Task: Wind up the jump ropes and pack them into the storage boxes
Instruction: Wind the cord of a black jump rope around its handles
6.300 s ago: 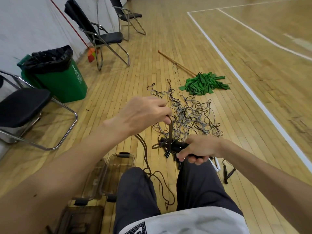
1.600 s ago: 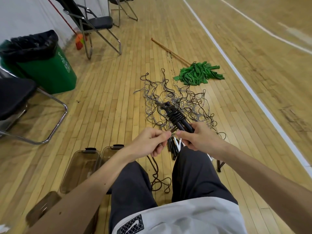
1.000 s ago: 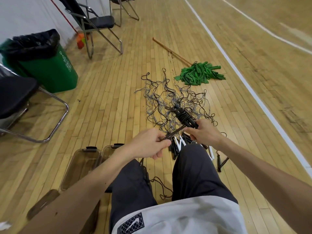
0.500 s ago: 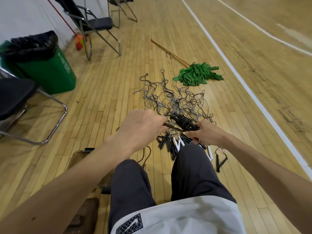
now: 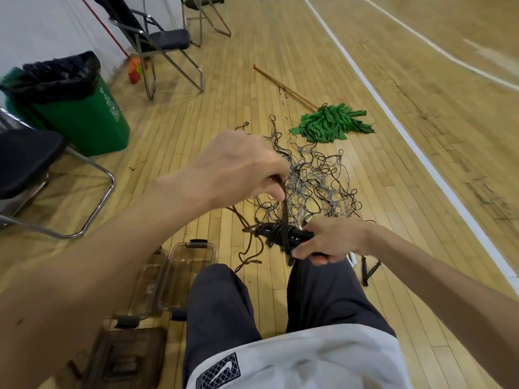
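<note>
A green bin (image 5: 84, 122) lined with a black bag (image 5: 56, 77) is seen at the upper left, between folding chairs (image 5: 160, 42). A green mop (image 5: 331, 126) is laid on the wooden floor (image 5: 224, 108), upper right of centre.

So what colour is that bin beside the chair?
The bin is green, seen in the head view.

2 storage boxes (image 5: 179, 273) lie left of the legs (image 5: 224, 304), tangled ropes (image 5: 314, 186) ahead.
</note>
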Tool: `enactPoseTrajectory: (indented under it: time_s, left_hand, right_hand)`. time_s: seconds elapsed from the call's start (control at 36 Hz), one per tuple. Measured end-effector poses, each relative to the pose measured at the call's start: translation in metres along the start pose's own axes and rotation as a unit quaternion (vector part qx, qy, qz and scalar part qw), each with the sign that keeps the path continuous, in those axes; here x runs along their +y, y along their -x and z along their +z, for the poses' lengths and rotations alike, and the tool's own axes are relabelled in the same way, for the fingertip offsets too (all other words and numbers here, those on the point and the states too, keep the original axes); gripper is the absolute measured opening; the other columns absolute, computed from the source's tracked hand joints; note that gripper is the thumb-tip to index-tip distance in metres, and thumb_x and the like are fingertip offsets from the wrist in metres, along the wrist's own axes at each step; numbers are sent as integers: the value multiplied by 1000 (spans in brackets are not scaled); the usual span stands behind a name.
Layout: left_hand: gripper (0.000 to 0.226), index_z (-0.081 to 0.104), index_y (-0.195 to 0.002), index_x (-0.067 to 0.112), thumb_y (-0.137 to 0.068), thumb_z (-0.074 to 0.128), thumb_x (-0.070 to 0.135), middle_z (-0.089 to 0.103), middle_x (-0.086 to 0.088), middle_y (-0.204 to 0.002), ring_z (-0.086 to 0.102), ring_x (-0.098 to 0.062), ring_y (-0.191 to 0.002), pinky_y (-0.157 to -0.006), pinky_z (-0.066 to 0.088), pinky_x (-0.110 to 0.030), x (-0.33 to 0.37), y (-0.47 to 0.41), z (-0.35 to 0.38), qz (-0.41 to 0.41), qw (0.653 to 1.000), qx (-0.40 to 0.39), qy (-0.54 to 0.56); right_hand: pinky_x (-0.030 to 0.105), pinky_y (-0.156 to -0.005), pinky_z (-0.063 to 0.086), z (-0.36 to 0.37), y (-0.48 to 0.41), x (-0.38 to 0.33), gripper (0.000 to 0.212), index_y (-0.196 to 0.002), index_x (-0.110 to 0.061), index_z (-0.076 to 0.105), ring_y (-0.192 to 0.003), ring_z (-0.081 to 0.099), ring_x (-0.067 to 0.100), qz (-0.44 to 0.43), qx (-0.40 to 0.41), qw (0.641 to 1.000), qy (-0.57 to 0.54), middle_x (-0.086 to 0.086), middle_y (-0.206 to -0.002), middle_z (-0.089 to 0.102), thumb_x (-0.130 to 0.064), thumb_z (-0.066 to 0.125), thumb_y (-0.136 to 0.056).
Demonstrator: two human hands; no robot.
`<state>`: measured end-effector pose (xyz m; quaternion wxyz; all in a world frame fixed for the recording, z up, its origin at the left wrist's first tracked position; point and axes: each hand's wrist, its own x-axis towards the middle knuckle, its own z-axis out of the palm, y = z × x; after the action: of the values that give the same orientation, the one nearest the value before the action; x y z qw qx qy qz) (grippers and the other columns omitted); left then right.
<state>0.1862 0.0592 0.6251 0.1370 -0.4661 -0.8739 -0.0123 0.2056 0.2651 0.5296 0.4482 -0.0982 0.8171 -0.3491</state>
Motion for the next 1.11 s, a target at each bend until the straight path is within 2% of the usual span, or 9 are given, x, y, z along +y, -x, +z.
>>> enactPoseTrajectory:
  time_s: [0.14, 0.31, 0.42, 0.5, 0.69, 0.81, 0.94, 1.03, 1.11]
  left_hand:
    - [35, 75, -95, 26, -83, 66, 58, 63, 16, -77, 42, 7, -65, -69, 46, -31, -13, -15, -11, -72, 993, -74, 58]
    - [26, 78, -86, 27, -76, 75, 50, 66, 16, -70, 57, 1, -67, -59, 35, -9, -22, -15, -12, -116, 964, -99, 220]
    - [26, 80, -87, 22, -78, 77, 46, 68, 11, -70, 58, -7, -65, -57, 39, -17, -25, -9, 2, -134, 950, -93, 266]
    - [24, 79, -89, 17, -81, 77, 39, 71, 2, -73, 62, -13, -66, -60, 48, -29, -22, -3, 14, -155, 924, -108, 332]
    - [23, 78, -87, 14, -79, 73, 35, 67, -6, -64, 52, -23, -54, -46, 43, -25, -15, 10, 35, -194, 842, -77, 497]
    - [29, 73, -91, -1, -85, 71, 27, 67, -1, -64, 55, -10, -52, -47, 43, -19, -16, 18, 53, -239, 813, -104, 521]
    - [43, 71, -101, 11, -81, 74, 49, 73, -11, -97, 69, -37, -97, -84, 57, -53, -75, 62, 154, -366, 773, -169, 490]
    - [16, 61, -80, 10, -96, 60, 14, 69, 7, -67, 64, -3, -69, -73, 52, -20, -19, 42, 99, -332, 762, -100, 547]
    - [34, 58, -69, 17, -100, 52, 5, 59, 11, -49, 50, 1, -46, -50, 43, -12, 1, 35, 87, -317, 782, -49, 535]
  right_hand:
    - [21, -44, 34, 18, 17, -22, 25, -76, -14, 55, -43, 42, 14, -63, -29, 996, 63, -6, -50, 54, -24, 64, -97]
    - [11, -48, 35, 24, 46, -44, 36, -67, -10, 56, -42, 44, 6, -126, -15, 982, 139, -7, -50, 53, -26, 63, -98]
    - [16, -53, 38, 28, 59, -51, 35, -68, -7, 56, -46, 45, 8, -162, -20, 978, 130, -6, -52, 53, -23, 64, -98]
    - [17, -54, 38, 29, 69, -54, 35, -68, -6, 55, -46, 46, 8, -186, -13, 975, 121, -6, -52, 53, -22, 64, -97]
    - [20, -53, 37, 25, 77, -53, 35, -70, -4, 54, -47, 46, 8, -235, 2, 969, 76, -7, -52, 53, -20, 66, -98]
    - [15, -49, 36, 22, 77, -50, 33, -71, 0, 55, -45, 46, 10, -266, 12, 964, 6, 1, -55, 55, -17, 65, -98]
    - [16, -46, 35, 21, 70, -45, 27, -81, 9, 50, -45, 42, 12, -287, 36, 951, -112, 4, -55, 52, -9, 61, -98]
    - [15, -47, 34, 19, 66, -43, 19, -82, 0, 53, -45, 41, 11, -291, 51, 945, -143, 3, -55, 49, -8, 60, -98]
    - [19, -49, 31, 17, 63, -42, 18, -83, -13, 57, -48, 39, 12, -292, 50, 940, -168, 1, -56, 48, -5, 57, -99]
